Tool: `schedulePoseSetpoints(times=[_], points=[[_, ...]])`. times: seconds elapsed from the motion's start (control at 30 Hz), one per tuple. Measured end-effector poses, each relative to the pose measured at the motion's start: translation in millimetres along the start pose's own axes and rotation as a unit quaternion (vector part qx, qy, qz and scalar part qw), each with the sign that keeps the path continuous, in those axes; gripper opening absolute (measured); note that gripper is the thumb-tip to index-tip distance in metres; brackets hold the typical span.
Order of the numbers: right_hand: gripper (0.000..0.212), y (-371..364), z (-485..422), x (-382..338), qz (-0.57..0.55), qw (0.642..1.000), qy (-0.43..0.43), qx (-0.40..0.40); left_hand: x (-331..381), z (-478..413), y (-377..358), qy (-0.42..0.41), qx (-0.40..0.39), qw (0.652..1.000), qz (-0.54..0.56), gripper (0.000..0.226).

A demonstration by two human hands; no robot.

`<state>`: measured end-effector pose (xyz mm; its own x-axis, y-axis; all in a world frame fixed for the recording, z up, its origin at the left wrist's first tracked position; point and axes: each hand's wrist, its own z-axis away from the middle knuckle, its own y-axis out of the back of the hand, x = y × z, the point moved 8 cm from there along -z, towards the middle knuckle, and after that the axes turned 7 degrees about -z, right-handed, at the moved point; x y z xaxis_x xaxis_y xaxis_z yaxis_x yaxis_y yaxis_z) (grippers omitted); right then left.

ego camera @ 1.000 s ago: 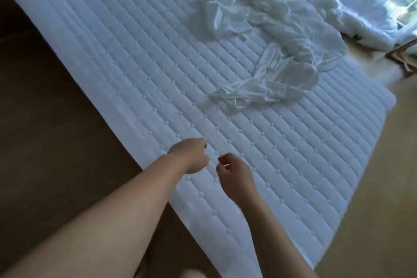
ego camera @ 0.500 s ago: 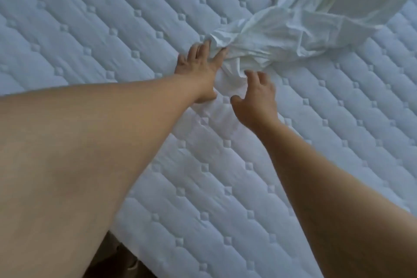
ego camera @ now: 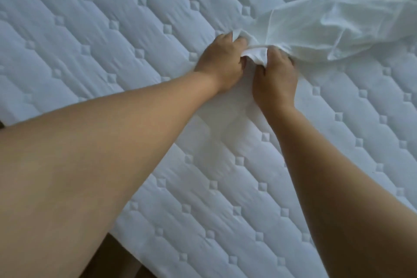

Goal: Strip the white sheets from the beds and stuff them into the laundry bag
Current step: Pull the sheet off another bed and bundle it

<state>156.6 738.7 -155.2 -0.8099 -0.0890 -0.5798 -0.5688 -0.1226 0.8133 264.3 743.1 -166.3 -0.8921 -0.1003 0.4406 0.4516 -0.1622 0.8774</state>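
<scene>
A crumpled white sheet lies on the quilted white mattress pad, spreading toward the upper right and out of the frame. My left hand grips the sheet's near end with curled fingers. Right beside it, my right hand grips the same bunched end, a fold of cloth showing between the two hands. Both arms stretch forward across the bed. No laundry bag is in view.
The quilted mattress pad fills nearly the whole view. Its near edge runs diagonally at the bottom, with dark floor showing below it between my arms.
My hands reached forward over the bed to the sheet and closed on its near end. The view moved in closer over the mattress.
</scene>
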Motion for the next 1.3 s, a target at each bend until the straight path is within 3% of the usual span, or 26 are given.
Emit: schedulePoseSetpoints(times=[0.07, 0.1, 0.17, 0.2, 0.27, 0.33, 0.37, 0.4, 0.47, 0.53, 0.6, 0.63, 0.67, 0.73, 0.8, 0.87, 0.93, 1.0, 1.03, 1.1, 1.13, 1.2, 1.23, 1.3], points=[[0.034, -4, 13, -13, -0.025, 0.999, -0.021, -0.005, -11, 21, 1, 0.045, -0.026, 0.989, 0.141, 0.038], [0.032, -1, 22, -21, -0.05, 0.998, -0.041, -0.004, -13, 32, -1, 0.08, -0.057, 0.96, 0.263, 0.04], [0.029, 7, 37, -41, -0.114, 0.991, -0.063, 0.0, -3, 53, -4, 0.137, -0.14, 0.837, 0.51, 0.055], [0.033, 10, 46, -53, -0.124, 0.99, -0.061, -0.004, 3, 63, -5, 0.15, -0.184, 0.776, 0.584, 0.058], [0.042, 11, 69, -80, -0.111, 0.991, -0.064, -0.047, 7, 84, -3, 0.179, -0.266, 0.698, 0.64, 0.047], [0.032, 10, 100, -105, -0.108, 0.987, -0.071, -0.097, 4, 109, 8, 0.194, -0.322, 0.667, 0.643, 0.031], [0.029, 13, 117, -121, -0.116, 0.984, -0.065, -0.115, -1, 120, 19, 0.196, -0.335, 0.672, 0.63, 0.018], [0.029, 18, 133, -139, -0.127, 0.982, -0.062, -0.126, -8, 128, 33, 0.186, -0.335, 0.703, 0.6, 0.014], [0.032, 31, 162, -174, -0.191, 0.973, -0.073, -0.105, -16, 145, 72, 0.144, -0.331, 0.774, 0.52, 0.035], [0.028, 48, 184, -208, -0.261, 0.959, -0.099, -0.036, -22, 168, 111, 0.1, -0.335, 0.822, 0.45, 0.038], [0.01, 70, 201, -231, -0.284, 0.949, -0.116, 0.07, -30, 195, 149, 0.065, -0.347, 0.841, 0.41, 0.027], [0.012, 81, 210, -239, -0.263, 0.95, -0.117, 0.118, -37, 209, 166, 0.043, -0.355, 0.852, 0.383, 0.023], [0.03, 88, 217, -250, -0.223, 0.958, -0.106, 0.143, -46, 222, 186, 0.014, -0.355, 0.869, 0.344, 0.022], [0.063, 78, 217, -263, -0.144, 0.985, -0.077, 0.055, -58, 238, 218, -0.032, -0.348, 0.892, 0.287, 0.027], [0.071, 61, 218, -286, -0.051, 0.996, -0.046, -0.051, -62, 253, 251, -0.07, -0.345, 0.897, 0.266, 0.035], [0.053, 63, 214, -317, 0.01, 0.999, 0.027, -0.034, -59, 267, 281, -0.114, -0.351, 0.902, 0.223, 0.041], [0.029, 78, 212, -344, -0.017, 0.999, 0.037, 0.024, -62, 277, 306, -0.141, -0.343, 0.903, 0.219, 0.028], [0.019, 87, 215, -361, -0.077, 0.997, -0.015, 0.027, -69, 282, 335, -0.138, -0.293, 0.909, 0.263, 0.028], [0.024, 91, 219, -364, -0.145, 0.987, -0.068, 0.033, -73, 282, 349, -0.123, -0.27, 0.898, 0.324, 0.031], [0.026, 93, 232, -360, -0.31, 0.928, -0.2, 0.047, -79, 285, 371, -0.115, -0.213, 0.868, 0.434, 0.038], [0.018, 89, 241, -357, -0.36, 0.895, -0.263, 0.026, -80, 288, 380, -0.148, -0.181, 0.873, 0.428, 0.051], [0.008, 83, 261, -358, -0.385, 0.852, -0.347, -0.066, -69, 301, 383, -0.293, -0.093, 0.924, 0.227, 0.089], [0.007, 84, 268, -359, -0.389, 0.842, -0.36, -0.103, -62, 310, 379, -0.369, -0.029, 0.925, 0.085, 0.103], [0.014, 93, 275, -363, -0.387, 0.841, -0.346, -0.154, -49, 329, 367, -0.47, 0.076, 0.876, -0.079, 0.117]])
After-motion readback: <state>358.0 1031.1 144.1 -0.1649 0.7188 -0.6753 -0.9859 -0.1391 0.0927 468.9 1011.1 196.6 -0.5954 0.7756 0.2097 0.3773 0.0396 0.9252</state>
